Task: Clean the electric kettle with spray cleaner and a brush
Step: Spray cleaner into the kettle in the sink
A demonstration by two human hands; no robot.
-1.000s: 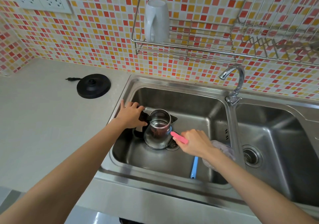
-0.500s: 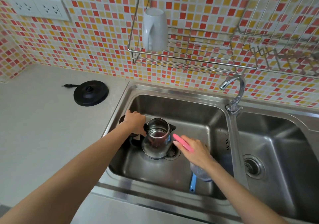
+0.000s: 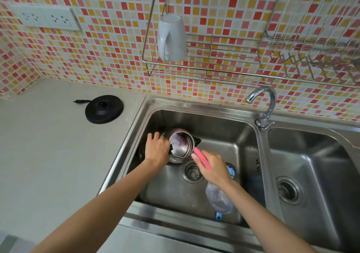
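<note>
kettle (image 3: 181, 145): no readable text — steel only
spray bottle (image 3: 219, 198): label too blurred to read
kettle base (image 3: 104, 109): no legible marking
wall sockets (image 3: 45, 18): no lettering visible

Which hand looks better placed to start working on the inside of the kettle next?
The right hand, probably. It already has the pink-handled tool in its grip, tip just beside the open kettle. The left hand is busy steadying the kettle at its handle side inside the sink.

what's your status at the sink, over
Left hand gripping kettle handle, right hand holding pink spray nozzle beside it. Kettle open in left basin. Nothing blocking.
</note>
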